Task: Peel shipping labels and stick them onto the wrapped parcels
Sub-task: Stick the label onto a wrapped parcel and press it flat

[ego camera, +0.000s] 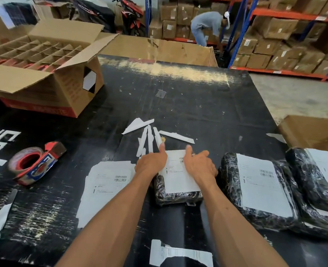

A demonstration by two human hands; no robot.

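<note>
A small parcel wrapped in black film (175, 197) lies on the black table right in front of me, with a white shipping label (176, 174) on its top. My left hand (152, 163) rests on the label's left edge, thumb stretched up along it. My right hand (199, 165) presses on the label's right edge, thumb raised, fingers over the parcel's side. A stack of unpeeled labels (103, 187) lies to the left. Two labelled wrapped parcels (259, 189) (317, 182) sit to the right.
Torn white backing strips (149, 135) lie just beyond the parcel. A red tape dispenser (35, 162) sits at the left, an open cardboard box with dividers (43, 74) at the far left. Another box (313, 132) stands at the right edge. A person bends at the shelves behind.
</note>
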